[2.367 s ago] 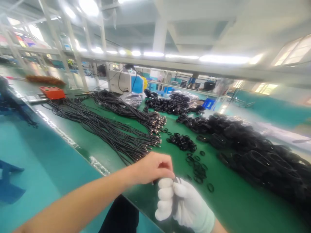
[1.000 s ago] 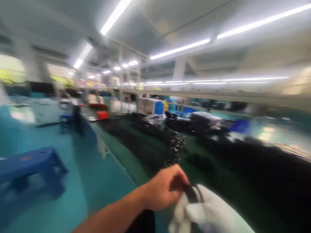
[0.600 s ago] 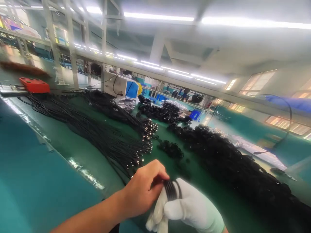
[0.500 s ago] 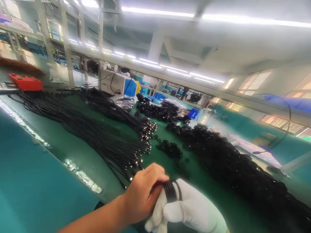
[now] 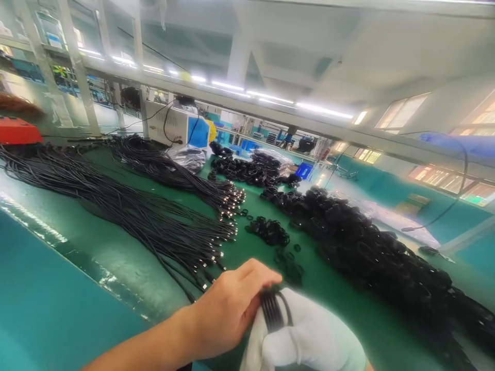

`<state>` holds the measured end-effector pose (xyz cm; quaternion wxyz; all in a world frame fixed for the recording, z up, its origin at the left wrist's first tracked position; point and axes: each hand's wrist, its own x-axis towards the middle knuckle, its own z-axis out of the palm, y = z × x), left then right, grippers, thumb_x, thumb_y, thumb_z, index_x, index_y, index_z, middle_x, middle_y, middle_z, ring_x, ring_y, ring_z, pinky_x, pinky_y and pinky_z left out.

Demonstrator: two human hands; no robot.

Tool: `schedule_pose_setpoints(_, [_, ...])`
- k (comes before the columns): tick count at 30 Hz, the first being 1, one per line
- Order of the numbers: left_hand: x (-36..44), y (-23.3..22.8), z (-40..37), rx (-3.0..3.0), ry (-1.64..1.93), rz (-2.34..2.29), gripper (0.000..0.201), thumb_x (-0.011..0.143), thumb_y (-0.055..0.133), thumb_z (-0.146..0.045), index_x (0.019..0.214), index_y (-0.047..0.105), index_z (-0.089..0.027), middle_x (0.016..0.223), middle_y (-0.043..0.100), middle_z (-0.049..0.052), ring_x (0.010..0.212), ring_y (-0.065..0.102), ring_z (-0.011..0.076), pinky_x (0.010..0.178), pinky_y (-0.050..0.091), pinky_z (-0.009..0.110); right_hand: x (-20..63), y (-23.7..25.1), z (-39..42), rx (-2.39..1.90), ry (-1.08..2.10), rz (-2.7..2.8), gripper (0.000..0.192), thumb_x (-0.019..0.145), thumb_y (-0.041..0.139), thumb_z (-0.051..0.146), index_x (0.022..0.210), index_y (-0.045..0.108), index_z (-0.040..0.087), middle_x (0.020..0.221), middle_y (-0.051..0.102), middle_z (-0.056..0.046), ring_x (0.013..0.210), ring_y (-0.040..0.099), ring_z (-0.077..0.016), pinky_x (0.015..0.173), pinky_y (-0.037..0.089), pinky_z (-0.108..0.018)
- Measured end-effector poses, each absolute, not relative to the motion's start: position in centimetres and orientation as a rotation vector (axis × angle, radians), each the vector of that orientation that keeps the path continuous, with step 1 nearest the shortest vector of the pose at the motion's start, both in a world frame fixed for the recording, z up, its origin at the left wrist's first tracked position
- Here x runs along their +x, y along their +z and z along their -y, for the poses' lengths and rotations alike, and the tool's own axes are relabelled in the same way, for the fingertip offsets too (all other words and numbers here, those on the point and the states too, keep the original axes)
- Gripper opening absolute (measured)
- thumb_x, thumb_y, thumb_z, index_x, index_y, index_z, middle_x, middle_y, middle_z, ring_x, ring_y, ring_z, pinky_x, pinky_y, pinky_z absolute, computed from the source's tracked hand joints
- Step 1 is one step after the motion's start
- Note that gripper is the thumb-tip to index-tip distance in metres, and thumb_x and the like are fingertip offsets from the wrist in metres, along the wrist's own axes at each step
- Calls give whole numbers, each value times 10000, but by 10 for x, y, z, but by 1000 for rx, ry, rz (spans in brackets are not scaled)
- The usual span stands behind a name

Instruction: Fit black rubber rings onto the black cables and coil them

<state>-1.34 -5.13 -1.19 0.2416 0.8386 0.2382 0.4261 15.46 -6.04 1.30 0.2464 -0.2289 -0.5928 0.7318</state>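
My right hand (image 5: 305, 335), in a white glove, is closed around a coiled black cable (image 5: 273, 311), whose loops lie side by side across the gloved fingers. Bare, my left hand (image 5: 235, 304) presses against the coil's left side with fingers curled over the cable; its fingertips are partly hidden. Beyond and left of my hands, a long bundle of black cables (image 5: 127, 206) lies on the green table (image 5: 127, 273), with metal plugs at the near right end. A small pile of black rings (image 5: 268, 231) rests just past my hands.
Along the right runs a large heap of coiled black cables (image 5: 359, 247). A second cable bundle (image 5: 162, 165) lies farther back, near a white and blue machine (image 5: 170, 123). At far left stands a red box (image 5: 19, 131). A single cable (image 5: 458, 196) hangs at right.
The view has shifted slightly, with the table's things sliding left in it. My left hand has moved a little to the right over the coil. The right hand still holds the coil.
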Motion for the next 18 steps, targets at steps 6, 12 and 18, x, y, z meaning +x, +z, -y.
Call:
schedule_pose_setpoints(6, [-9, -8, 41, 2398, 1263, -439, 232, 875, 387, -96, 1002, 573, -148, 869, 633, 76, 812, 582, 142, 723, 493, 227, 158, 23, 64, -628, 1967, 1752, 286, 801, 602, 335, 811, 732, 80, 708, 686, -88, 726, 627, -184, 663, 483, -263])
schedule_pose_setpoints(12, [-2, -9, 36, 2405, 1339, -390, 229, 861, 392, -87, 967, 585, -148, 855, 649, 77, 807, 592, 142, 725, 500, 233, 160, 19, 84, -891, 1615, 1743, 475, 894, 403, 489, 875, 704, 122, 705, 692, -84, 779, 637, -221, 835, 472, -377])
schedule_pose_setpoints(18, [-2, -4, 37, 2356, 1280, -487, 260, 839, 388, -63, 961, 604, -140, 888, 631, 72, 828, 587, 136, 745, 494, 226, 186, 30, 94, -1340, 1215, 1541, 398, 855, 471, 514, 1016, 660, 204, 949, 667, -91, 900, 609, -265, 839, 477, -386])
